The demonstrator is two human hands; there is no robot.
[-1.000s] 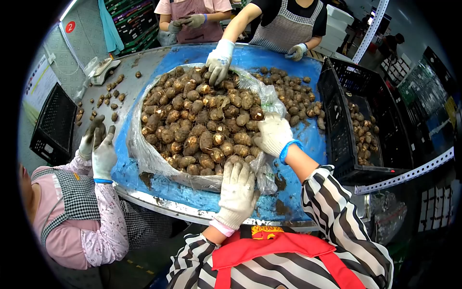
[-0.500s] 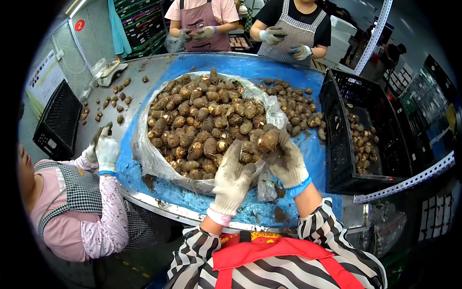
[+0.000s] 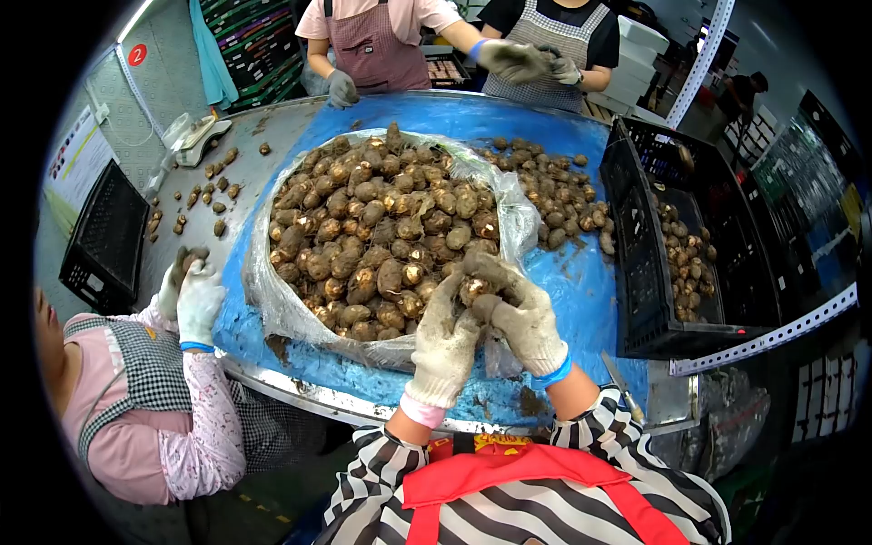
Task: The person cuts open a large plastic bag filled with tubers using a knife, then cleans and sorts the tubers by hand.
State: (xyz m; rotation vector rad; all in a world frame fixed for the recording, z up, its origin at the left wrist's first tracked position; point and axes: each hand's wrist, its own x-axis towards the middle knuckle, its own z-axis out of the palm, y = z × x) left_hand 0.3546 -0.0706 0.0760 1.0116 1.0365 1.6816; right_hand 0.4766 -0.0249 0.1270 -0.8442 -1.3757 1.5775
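My left hand [image 3: 445, 350], in a soiled white knit glove with a pink cuff, is closed with its fingertips on a small brown taro [image 3: 473, 289]. My right hand [image 3: 525, 320], in a matching dirty glove with a blue band, curls over the same taro from the other side. A second, darker taro [image 3: 486, 308] shows between the two hands, by my right thumb. Both hands are above the near right edge of a large heap of taros [image 3: 372, 227], which lies in an opened clear plastic bag [image 3: 272, 291].
Loose taros [image 3: 554, 195] lie right of the bag on blue sheeting [image 3: 581, 300]. A black crate [image 3: 640, 245] holds more. A knife [image 3: 622, 386] lies near my right forearm. Co-workers stand left and across; a scale [image 3: 198, 141] sits at the back left.
My hands have come closer together and slightly lower, around the taro. Across the table, one co-worker's arm now stretches out to the right. The knife by my right forearm has come into sight.
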